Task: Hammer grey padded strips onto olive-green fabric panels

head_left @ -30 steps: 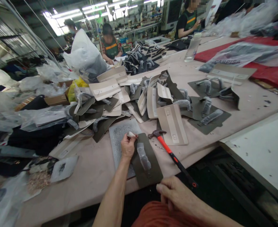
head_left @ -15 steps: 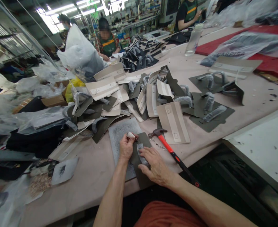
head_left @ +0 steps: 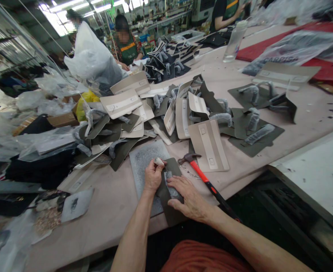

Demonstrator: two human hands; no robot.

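My left hand (head_left: 153, 177) is closed in a pinch, with a small whitish stub-like piece (head_left: 158, 161) showing at the fingertips; its kind is unclear. It sits at the upper left edge of a dark olive panel (head_left: 172, 165). On that panel lies a plastic-wrapped handle (head_left: 168, 175), partly hidden under the fingers of my right hand (head_left: 188, 198), which rests with its fingers stretched out and thumb apart. Beneath the panel is a speckled grey board (head_left: 136, 160). To the right of both hands lies a claw hammer (head_left: 199, 172) with a red and black handle.
A heap of panels with wrapped handles (head_left: 208, 141) spreads beyond my hands. Plastic bags (head_left: 94, 62) crowd the left side. A clear bottle (head_left: 234, 42) stands at the back right. A co-worker (head_left: 126, 45) sits across the table (head_left: 112, 211).
Both hands stay at the panel with almost the same grip. The whitish piece in my left fingers has tilted slightly. The whole view has shifted a little.
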